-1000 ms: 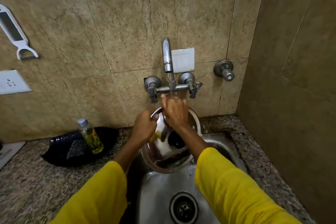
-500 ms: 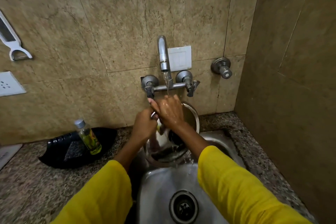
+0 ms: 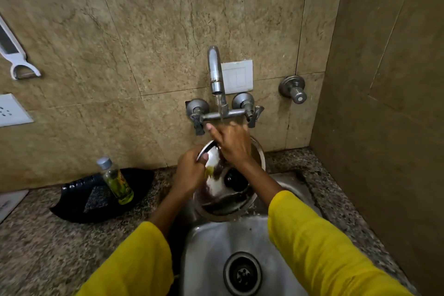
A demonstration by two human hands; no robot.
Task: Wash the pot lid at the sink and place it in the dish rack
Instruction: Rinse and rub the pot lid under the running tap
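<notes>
The steel pot lid (image 3: 217, 190), round with a black knob in its middle, is tilted over the back of the steel sink (image 3: 209, 255). My left hand (image 3: 189, 170) grips its left rim. My right hand (image 3: 230, 142) lies flat against the lid's upper part with the fingers spread, right under the stream from the tap (image 3: 216, 72). Water runs onto that hand and the lid. The dish rack is not in view.
A small bottle of yellow-green liquid (image 3: 116, 182) stands on a black tray (image 3: 96, 202) on the granite counter, left of the sink. Two tap handles (image 3: 247, 108) sit just above my hands. A tiled side wall closes the right. The drain (image 3: 242, 273) lies near me.
My right hand has slid up and left across the lid, closer to the spout. The left hand keeps its hold on the rim. The lid has tilted a little.
</notes>
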